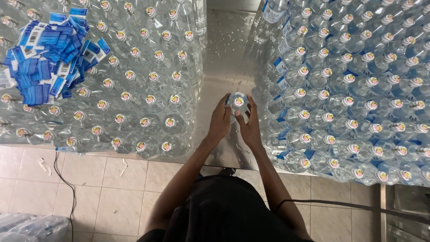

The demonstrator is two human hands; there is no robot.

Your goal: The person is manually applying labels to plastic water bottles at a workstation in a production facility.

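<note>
Two hands close around one clear plastic water bottle [238, 102] standing upright on the wet steel table [224, 58]: the left hand [220, 121] grips its left side, the right hand [249, 125] its right side, fingers curled against the wall. Left of the left hand stand packed rows of unlabelled bottles [143, 98], with a heap of blue labels [45, 58] on top farther out. Right of the right hand stand blue-labelled bottles [349, 98].

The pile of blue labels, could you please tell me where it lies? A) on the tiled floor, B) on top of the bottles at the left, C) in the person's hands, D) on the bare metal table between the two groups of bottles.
B: the blue labels rest across the caps of the left bottles.
</note>
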